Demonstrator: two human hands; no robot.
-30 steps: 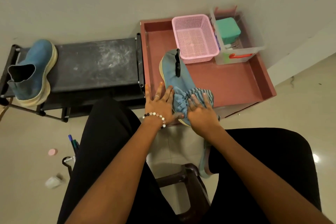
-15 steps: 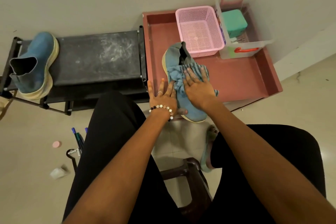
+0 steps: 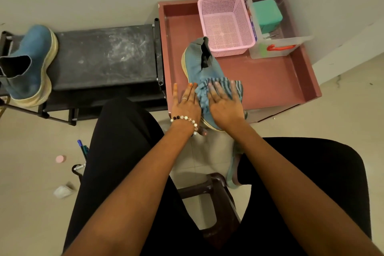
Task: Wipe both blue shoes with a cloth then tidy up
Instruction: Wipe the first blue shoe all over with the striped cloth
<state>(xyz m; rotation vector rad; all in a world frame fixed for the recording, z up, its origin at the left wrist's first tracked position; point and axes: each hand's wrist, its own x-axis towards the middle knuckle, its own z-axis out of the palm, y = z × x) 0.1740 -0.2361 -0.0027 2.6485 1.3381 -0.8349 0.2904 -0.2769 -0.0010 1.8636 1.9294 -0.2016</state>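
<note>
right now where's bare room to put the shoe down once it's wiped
Bare tray floor lies right of the shoe, below the pink basket and clear box. The black bench top is bare between the other shoe and the tray. The tray's far edge is crowded.

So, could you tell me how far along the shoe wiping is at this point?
Nothing shows as finished. In hand: the right hand presses the striped cloth onto the blue shoe in the red tray, while the left hand steadies its side. Whether the other blue shoe on the black rack has been wiped cannot be told. Tidying up remains.
</note>
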